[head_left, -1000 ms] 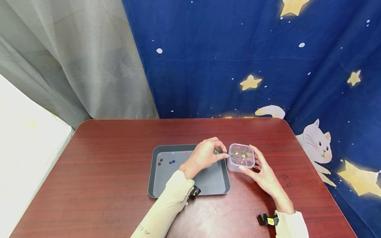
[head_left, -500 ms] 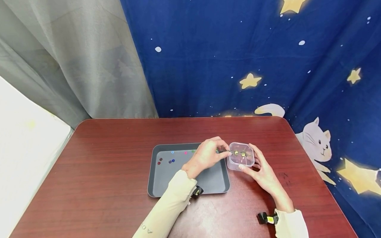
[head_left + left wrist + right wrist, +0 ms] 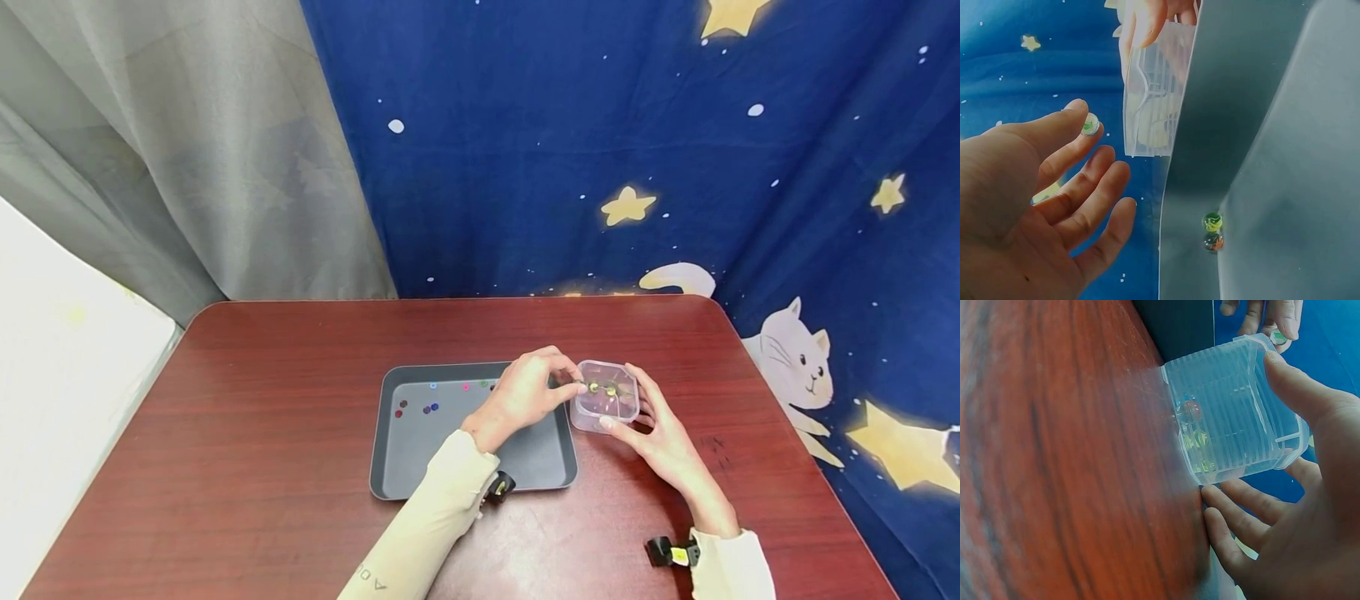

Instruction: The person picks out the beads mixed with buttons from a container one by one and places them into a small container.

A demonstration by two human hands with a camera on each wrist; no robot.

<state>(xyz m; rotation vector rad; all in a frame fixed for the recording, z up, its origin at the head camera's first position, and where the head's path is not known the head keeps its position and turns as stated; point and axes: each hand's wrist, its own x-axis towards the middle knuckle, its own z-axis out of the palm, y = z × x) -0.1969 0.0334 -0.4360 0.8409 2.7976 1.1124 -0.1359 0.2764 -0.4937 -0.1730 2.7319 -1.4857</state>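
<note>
My left hand (image 3: 525,387) pinches a clear glass marble (image 3: 1090,124) with a green swirl between thumb and index finger. Its fingertips are right at the left rim of a clear plastic box (image 3: 607,410). In the left wrist view the other fingers are spread and loosely bent. My right hand (image 3: 660,433) grips that box from the right, thumb at the near side and fingers round the far side. Inside the box lie several marbles, among them a red one (image 3: 1192,411) and a yellow-green one (image 3: 1202,439). The box stands upright on the table, just right of the grey tray (image 3: 405,483).
Along the tray's inner edge lie a yellow-green marble (image 3: 1212,222) and a dark orange-streaked marble (image 3: 1212,242). Farther left in the tray are small red, dark and blue pieces (image 3: 434,407) and a pink ring (image 3: 466,387). A reddish wooden table (image 3: 262,433) carries everything, with curtains behind.
My left hand has shifted slightly right, bringing its pinched fingertips from beside the box to its left rim. The right hand keeps its grip on the box, which stays in place.
</note>
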